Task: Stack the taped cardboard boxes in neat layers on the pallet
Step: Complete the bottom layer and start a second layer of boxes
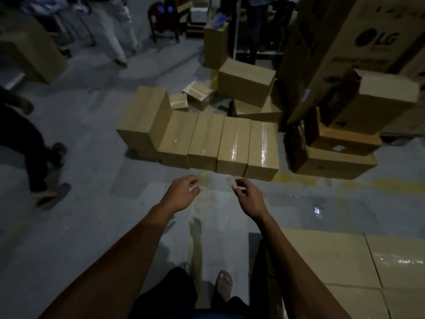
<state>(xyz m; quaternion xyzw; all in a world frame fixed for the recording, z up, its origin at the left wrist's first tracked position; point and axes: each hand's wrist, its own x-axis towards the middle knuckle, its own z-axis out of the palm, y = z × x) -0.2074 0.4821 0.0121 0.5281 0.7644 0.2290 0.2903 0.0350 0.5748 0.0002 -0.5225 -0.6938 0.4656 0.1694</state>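
Note:
A row of several taped cardboard boxes [232,143] lies on the grey floor ahead of me, with a taller box [143,120] at its left end. My left hand [181,192] and my right hand [247,194] reach forward side by side, a short way in front of the row. Both hold nothing, and their fingers hang loosely curled. At the lower right, a layer of taped boxes [345,272] lies flat beside my right arm. No pallet can be made out under them.
More boxes [246,82] pile up behind the row, and a tall LG carton [358,47] leans at the upper right over open boxes [340,146]. People's legs [34,157] stand at the left and far back. A yellow floor line [345,184] runs to the right.

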